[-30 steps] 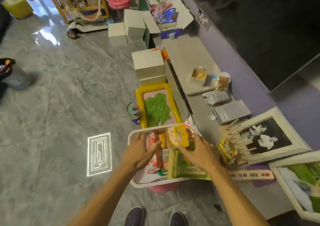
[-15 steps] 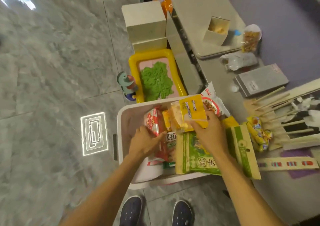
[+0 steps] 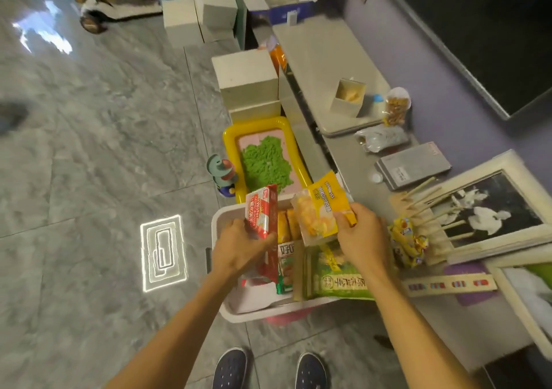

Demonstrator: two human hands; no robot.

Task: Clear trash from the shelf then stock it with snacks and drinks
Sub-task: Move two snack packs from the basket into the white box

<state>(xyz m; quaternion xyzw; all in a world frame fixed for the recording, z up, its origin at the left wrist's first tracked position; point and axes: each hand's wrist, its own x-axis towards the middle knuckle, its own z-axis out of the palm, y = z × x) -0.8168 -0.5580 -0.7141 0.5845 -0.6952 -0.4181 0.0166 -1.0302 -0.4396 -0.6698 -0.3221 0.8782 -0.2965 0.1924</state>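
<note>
A white bin [image 3: 219,227] full of snack packs stands on the floor against the low grey shelf [image 3: 337,69]. My left hand [image 3: 239,247] grips a red wafer pack [image 3: 262,212] tilted up above the bin. My right hand [image 3: 361,235] pinches a yellow snack bag [image 3: 319,209] by its edge, lifted over the bin. A large green snack bag [image 3: 340,278] and orange packs [image 3: 285,224] lie inside. On the shelf sit an open small carton [image 3: 348,97], a cup of snacks [image 3: 395,108] and a crumpled clear bag [image 3: 380,141].
A yellow inflatable tray [image 3: 230,138] with green sand lies beyond the bin, a toy figure [image 3: 221,173] beside it. Beige boxes [image 3: 245,78] stack farther back. Picture frames [image 3: 493,206], wooden sticks [image 3: 418,191], a yellow candy pack [image 3: 407,242] and a grey box [image 3: 413,164] crowd the shelf's right part.
Both hands have lifted: the left raised the red wafer pack upright out of the bin, the right raised the yellow snack bag. The camera view shifted.
</note>
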